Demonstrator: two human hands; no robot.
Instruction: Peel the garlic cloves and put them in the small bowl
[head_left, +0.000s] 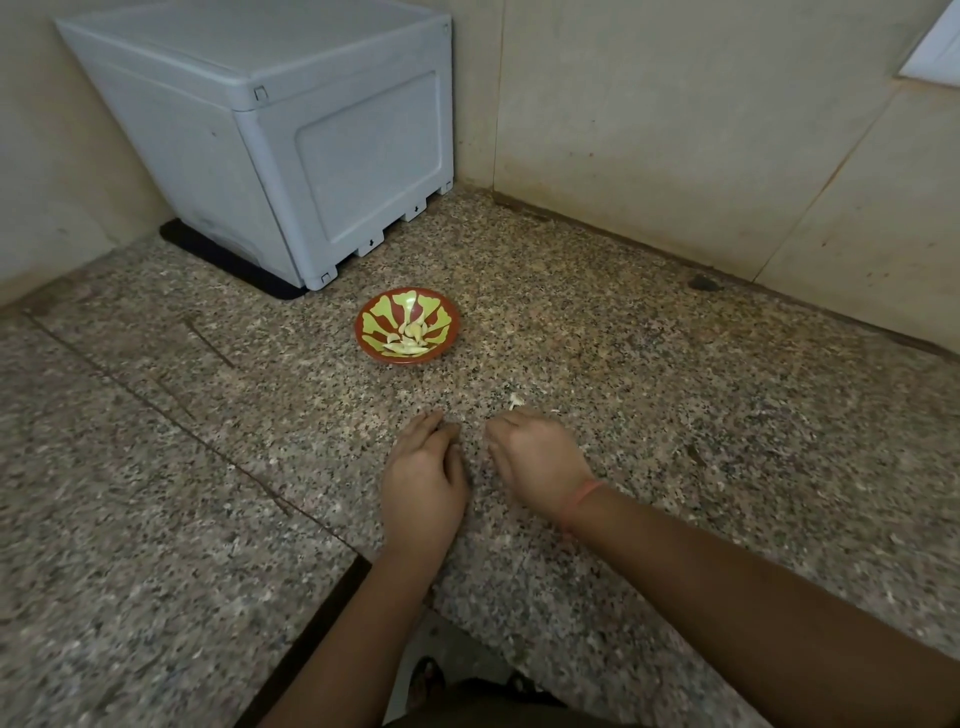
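The small bowl (447, 332), red-brown with yellow-green leaf shapes, stands on the speckled granite counter and holds several peeled garlic cloves (409, 340). Nearer to me, both hands rest palm down on the counter, a short gap between them. My left hand (423, 470) has its fingers together and bent down toward the stone. My right hand (535, 457) has its fingers curled under, so what lies beneath them is hidden. A small pale scrap of garlic (515, 400) lies just past the right hand's fingertips.
A grey plastic box (291, 135) on a black mat fills the back left corner. Beige walls (675, 130) close the counter at the back and right. The counter edge (363, 561) cuts in below my left forearm, with the floor and my feet visible beneath.
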